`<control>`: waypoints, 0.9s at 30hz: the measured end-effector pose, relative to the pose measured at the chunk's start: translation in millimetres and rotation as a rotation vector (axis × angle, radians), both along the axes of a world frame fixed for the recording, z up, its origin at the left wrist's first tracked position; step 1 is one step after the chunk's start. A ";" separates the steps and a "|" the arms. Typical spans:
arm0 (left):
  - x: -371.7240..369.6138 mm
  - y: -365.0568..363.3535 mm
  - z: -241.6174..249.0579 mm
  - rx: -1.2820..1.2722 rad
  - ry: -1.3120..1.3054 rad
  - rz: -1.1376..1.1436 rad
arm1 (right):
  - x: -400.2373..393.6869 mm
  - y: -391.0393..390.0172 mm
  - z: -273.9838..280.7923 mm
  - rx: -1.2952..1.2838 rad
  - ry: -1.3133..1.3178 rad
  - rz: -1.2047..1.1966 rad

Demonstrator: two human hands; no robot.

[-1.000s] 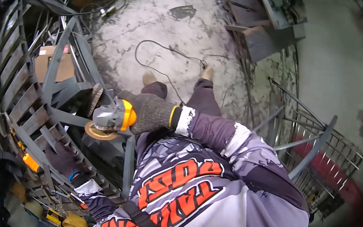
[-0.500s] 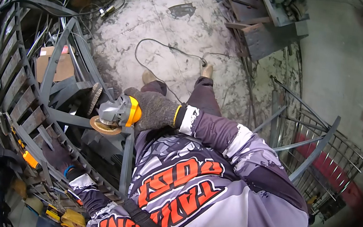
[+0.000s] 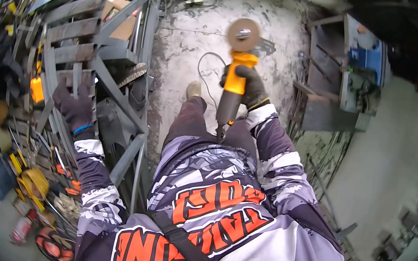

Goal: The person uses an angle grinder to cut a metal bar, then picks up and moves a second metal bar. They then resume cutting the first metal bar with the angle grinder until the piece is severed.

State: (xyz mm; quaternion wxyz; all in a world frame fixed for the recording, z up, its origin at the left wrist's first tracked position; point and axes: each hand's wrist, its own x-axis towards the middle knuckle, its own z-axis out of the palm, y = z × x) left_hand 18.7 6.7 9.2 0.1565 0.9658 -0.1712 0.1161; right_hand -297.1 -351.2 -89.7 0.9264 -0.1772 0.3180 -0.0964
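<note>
My right hand (image 3: pixel 252 87), in a dark glove, is wrapped round the yellow and black body of an angle grinder (image 3: pixel 235 83). The grinder stands out in front of my legs, its brown disc (image 3: pixel 244 35) pointing away from me and blurred. My left hand (image 3: pixel 74 106), also gloved, rests at the slatted metal workbench (image 3: pixel 76 29). Its fingers close around the near end of a short flat metal bar (image 3: pixel 76 75) lying on the slats; the fingertips are partly hard to make out.
A brush (image 3: pixel 133 75) and a cardboard box (image 3: pixel 120 17) lie by the bench's grey frame (image 3: pixel 120 96). An orange-yellow tool (image 3: pixel 37 89) sits left of my hand. A power cord (image 3: pixel 203 68) loops on the floor. A metal stand (image 3: pixel 324 112) with a blue container (image 3: pixel 366 59) is at right.
My right hand has swung the grinder from beside the bench frame to the right and forward, turning its disc away from me. My left hand stays at the metal bar. The view has turned.
</note>
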 end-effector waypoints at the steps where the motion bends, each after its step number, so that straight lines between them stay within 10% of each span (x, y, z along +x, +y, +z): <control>1: -4.0 2.6 -3.8 0.029 -0.175 -0.110 | 3.5 -8.6 -7.1 0.073 -0.019 -0.061; 4: -63.6 -34.5 -27.5 -0.449 0.159 -0.347 | 19.3 -19.7 -13.8 0.098 -0.145 -0.180; 6: -122.4 -56.5 -57.6 -0.282 0.176 -0.666 | 35.3 -15.7 -7.5 0.101 -0.227 -0.145; 8: -171.1 -89.2 -57.6 -0.474 0.762 -0.753 | 47.4 -6.8 -7.8 0.071 -0.241 -0.095; 11: -199.8 -107.0 -32.9 -0.639 0.814 -0.670 | 44.3 -7.8 -17.6 -0.124 -0.169 0.098; 13: -208.6 -101.9 -46.2 -0.719 0.830 -0.634 | 47.5 -5.5 -42.9 0.667 -0.447 -0.030; 17: -211.9 -73.5 -45.6 -0.556 0.765 -0.618 | 81.2 18.2 1.9 0.018 -0.174 0.324; 27: -224.4 -44.1 -35.6 -0.615 0.774 -0.420 | 124.8 76.0 61.9 -0.302 -0.044 0.635</control>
